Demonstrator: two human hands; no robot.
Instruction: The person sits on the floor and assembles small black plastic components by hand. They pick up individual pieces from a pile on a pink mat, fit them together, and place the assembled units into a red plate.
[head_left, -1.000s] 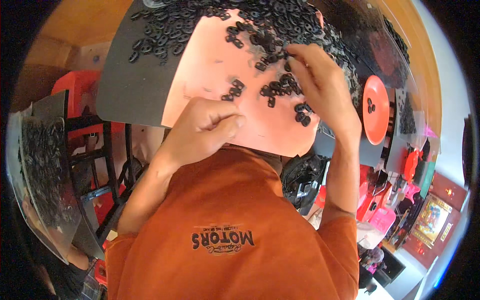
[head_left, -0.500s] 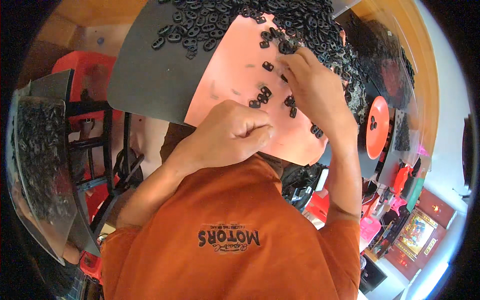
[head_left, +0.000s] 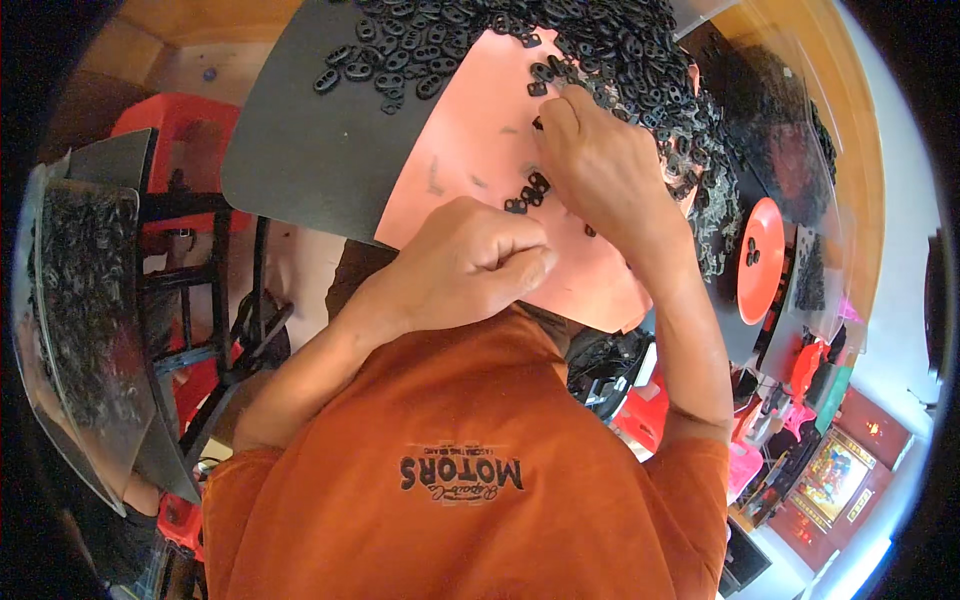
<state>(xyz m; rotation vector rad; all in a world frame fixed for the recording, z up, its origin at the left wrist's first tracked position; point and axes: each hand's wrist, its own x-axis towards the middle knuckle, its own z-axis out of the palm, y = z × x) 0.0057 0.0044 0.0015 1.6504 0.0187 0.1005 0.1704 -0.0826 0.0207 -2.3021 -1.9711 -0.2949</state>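
Note:
My left hand is closed in a fist over the near edge of a pink sheet, thumb pressed against the bent forefinger. Whatever it may hold is hidden. On the sheet's right half my right hand is bent downward with its fingers curled together; the fingertips are mostly out of sight behind the hand. Beside it lies a short row of small black two-holed plastic pieces. Other black pieces lie just beyond its knuckles, at the edge of a large heap of such pieces.
The dark grey tabletop extends left of the sheet. A red oval plate with a few black pieces stands at the right. Translucent trays of dark pieces stand at far left, near a red stool. More red stools are around.
My right hand has shifted a little to the left over the sheet, with its fingers more curled, and now covers pieces that showed before. My left hand keeps its closed shape.

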